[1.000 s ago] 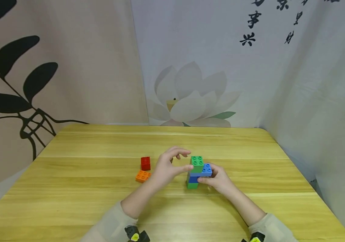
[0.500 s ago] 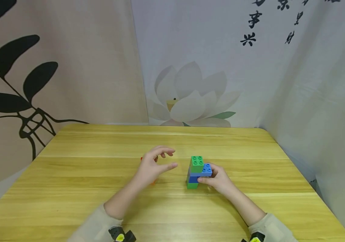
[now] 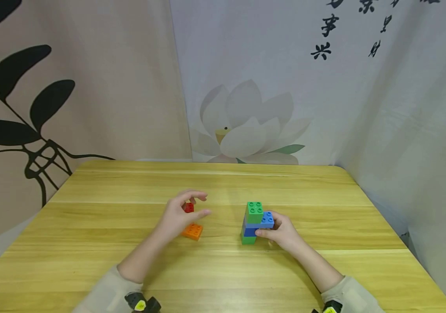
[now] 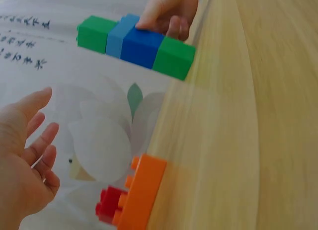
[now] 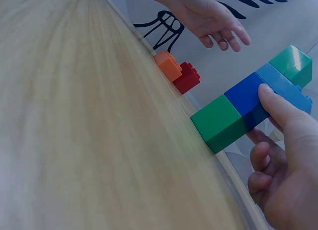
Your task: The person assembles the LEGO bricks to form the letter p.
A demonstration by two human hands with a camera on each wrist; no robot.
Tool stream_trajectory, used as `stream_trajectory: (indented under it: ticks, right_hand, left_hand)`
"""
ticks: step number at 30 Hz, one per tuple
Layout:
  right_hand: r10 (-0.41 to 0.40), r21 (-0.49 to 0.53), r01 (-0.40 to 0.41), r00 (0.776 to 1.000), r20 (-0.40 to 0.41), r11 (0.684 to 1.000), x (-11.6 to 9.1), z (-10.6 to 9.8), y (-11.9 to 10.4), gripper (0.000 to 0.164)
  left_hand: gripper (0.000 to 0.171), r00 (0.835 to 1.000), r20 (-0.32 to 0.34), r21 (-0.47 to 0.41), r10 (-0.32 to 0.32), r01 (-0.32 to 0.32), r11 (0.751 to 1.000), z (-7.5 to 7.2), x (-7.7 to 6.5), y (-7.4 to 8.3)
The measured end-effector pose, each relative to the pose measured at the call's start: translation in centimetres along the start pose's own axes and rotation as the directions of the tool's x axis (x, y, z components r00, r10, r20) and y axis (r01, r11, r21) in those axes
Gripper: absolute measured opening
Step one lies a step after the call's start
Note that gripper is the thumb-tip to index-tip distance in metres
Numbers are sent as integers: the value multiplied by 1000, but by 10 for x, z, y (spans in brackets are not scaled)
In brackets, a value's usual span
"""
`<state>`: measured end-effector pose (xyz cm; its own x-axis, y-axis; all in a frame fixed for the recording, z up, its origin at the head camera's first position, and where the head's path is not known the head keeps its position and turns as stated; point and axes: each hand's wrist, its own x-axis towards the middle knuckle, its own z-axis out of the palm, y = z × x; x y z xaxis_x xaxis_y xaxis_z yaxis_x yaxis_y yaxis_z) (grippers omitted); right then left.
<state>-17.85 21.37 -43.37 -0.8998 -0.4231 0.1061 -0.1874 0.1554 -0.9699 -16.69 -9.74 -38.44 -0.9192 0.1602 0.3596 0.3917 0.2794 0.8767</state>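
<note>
A tower of toy building bricks (image 3: 254, 217) stands on the table, green at the bottom, then dark blue, a longer lighter blue brick jutting right, and green on top. My right hand (image 3: 284, 234) grips it by the blue bricks, thumb on the dark blue one (image 5: 247, 102). To the left, my left hand (image 3: 179, 214) is above the loose bricks, fingers spread and holding nothing. An orange brick (image 3: 193, 231) and a red brick (image 3: 189, 208) lie beneath it, both partly hidden by the hand in the head view. The left wrist view shows the orange brick (image 4: 144, 190) in front of the red one.
The wooden table (image 3: 324, 195) runs back to a hanging cloth (image 3: 254, 65) printed with a lotus, leaves and writing. Another pale cloth (image 3: 414, 130) hangs along the right side.
My left hand has moved left from the top green brick to above the orange and red bricks, its fingers still spread. My right hand and the tower have stayed in place.
</note>
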Motion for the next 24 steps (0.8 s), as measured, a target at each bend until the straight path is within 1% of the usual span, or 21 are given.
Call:
stream_trajectory:
  ticks: [4, 9, 15, 19, 24]
  right_hand:
    - [-3, 4, 3, 1000, 3, 1000, 0, 0, -1, 43]
    - [-3, 7, 3, 1000, 4, 1000, -1, 0, -1, 43]
    - [6, 2, -6, 1000, 3, 1000, -1, -1, 0, 44]
    - [7, 5, -7, 1000, 2, 1000, -1, -1, -1, 44]
    - [-4, 7, 4, 1000, 5, 1000, -1, -2, 0, 43]
  left_hand:
    - [37, 1000, 3, 12, -17, 17, 1000, -9, -1, -8]
    - [36, 999, -10, 44, -48, 48, 998, -20, -3, -15]
    - [37, 998, -12, 122, -55, 56, 991, -30, -2, -29]
    - [39, 998, -5, 134, -58, 58, 989, -36, -1, -38]
    - [41, 997, 6, 139, -73, 72, 988, -39, 0, -47]
